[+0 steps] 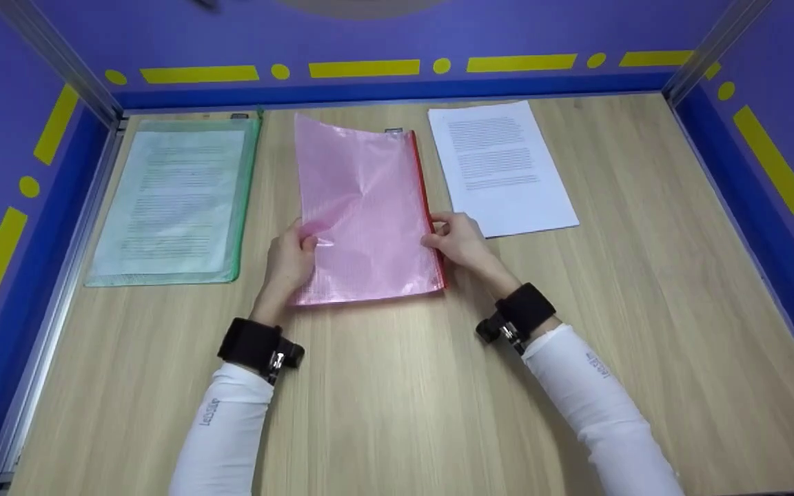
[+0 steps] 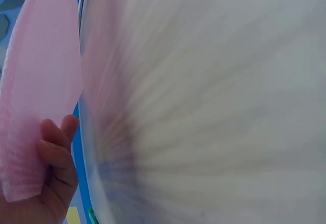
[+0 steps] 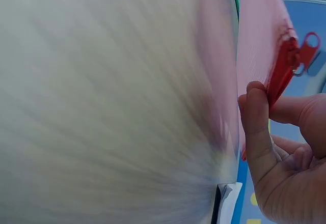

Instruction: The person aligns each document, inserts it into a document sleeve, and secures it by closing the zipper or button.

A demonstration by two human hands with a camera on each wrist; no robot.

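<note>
A pink zip file bag (image 1: 369, 213) with a red zipper edge is held just above the table, in the middle of the head view. My left hand (image 1: 290, 260) grips its left side with the thumb on top, and the plastic creases there. On the other side my right hand (image 1: 462, 241) pinches the red zipper edge (image 1: 419, 172) between thumb and fingers. The right wrist view shows the red zipper pull (image 3: 308, 51) hanging from the edge, close to the right hand's fingertips (image 3: 256, 87). In the left wrist view the curled fingers (image 2: 58, 155) press against the pink plastic.
A green zip file bag (image 1: 169, 207) with printed sheets inside lies at the left. Behind my right hand, a stack of printed paper (image 1: 507, 207) rests on the wooden table (image 1: 383, 399). Blue panels (image 1: 369, 41) with yellow marks bound the table at the back and sides.
</note>
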